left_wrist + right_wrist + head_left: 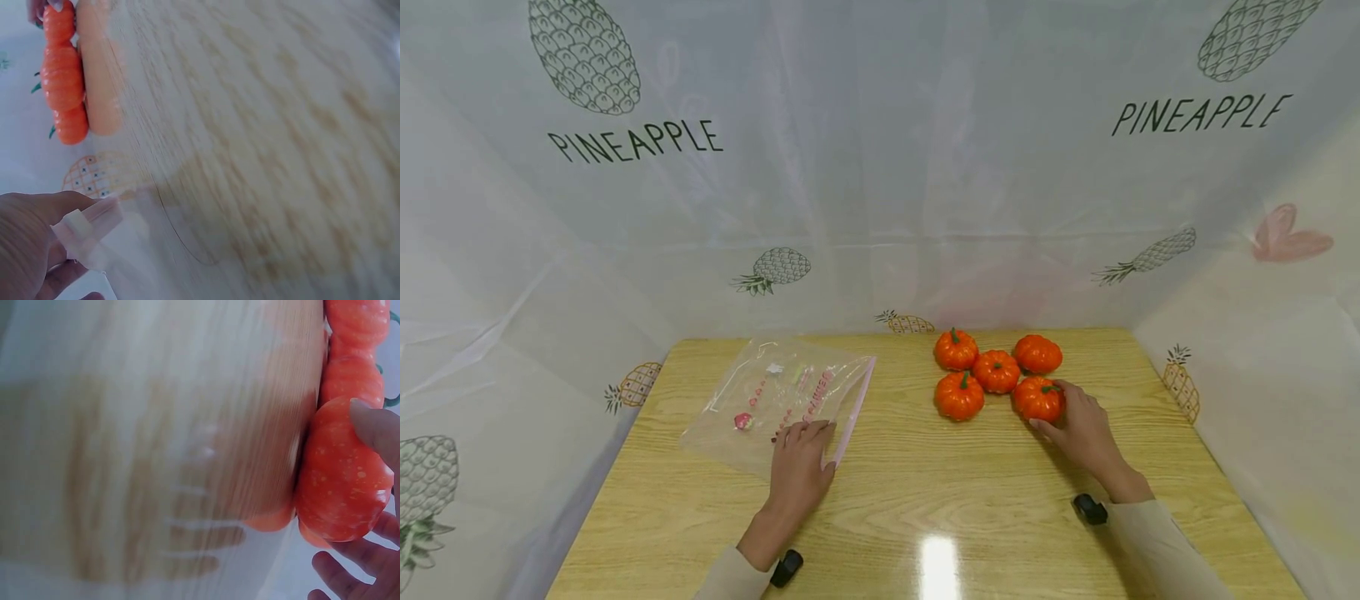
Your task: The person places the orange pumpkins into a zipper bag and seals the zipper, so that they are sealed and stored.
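Note:
A clear zip bag [722,421] with pink and red print and a pink zip edge lies flat on the left of the table. My left hand [801,467] rests over its near right corner. The left wrist view shows the thumb and fingers either side of the zip edge, by a whitish slider [77,224]. On the right, my right hand [1086,433] holds a small orange pumpkin [1034,402] at the near right of a cluster, its thumb [375,425] on the near side. That pumpkin sits on the table; some fingertips are hidden behind it in the head view.
Several other pumpkins, including a middle one [996,372] and a stemless-looking one [1038,354], sit close together near the back edge. Pineapple-print sheeting [865,167] encloses the wooden table [895,500] at the back and sides.

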